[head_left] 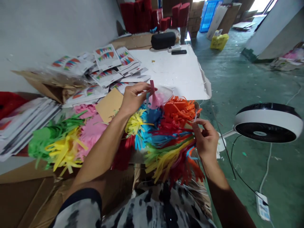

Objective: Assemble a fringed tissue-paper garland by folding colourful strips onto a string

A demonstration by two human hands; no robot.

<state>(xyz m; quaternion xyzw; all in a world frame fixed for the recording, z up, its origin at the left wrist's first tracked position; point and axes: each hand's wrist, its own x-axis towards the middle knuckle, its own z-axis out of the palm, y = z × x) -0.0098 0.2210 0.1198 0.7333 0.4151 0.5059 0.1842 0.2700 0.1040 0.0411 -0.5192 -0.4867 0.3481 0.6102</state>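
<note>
My left hand [135, 98] is raised over the far side of the heap, thumb and fingers pinching a pink paper strip [152, 85]. Just below its fingertips sit a light blue strip and a pink paper bunch [155, 100], by a clear plastic tub [167, 91]. At the heap's right edge, my right hand [205, 139] pinches a thin pale strip [196, 115]; its exact kind is unclear. Beside it lie orange fringed paper [179, 107], red strips and a multicoloured tassel bundle [171, 153]. Yellow fringe [136, 123] lies beneath my left wrist.
Green fringe [45, 139], yellow fringe [65, 150] and pink paper [91, 133] lie at left, near a tan card [109, 104]. Printed packets [108, 57] pile behind. A black case [163, 40] rests on the white sheet [175, 69]. A fan [268, 122] stands right.
</note>
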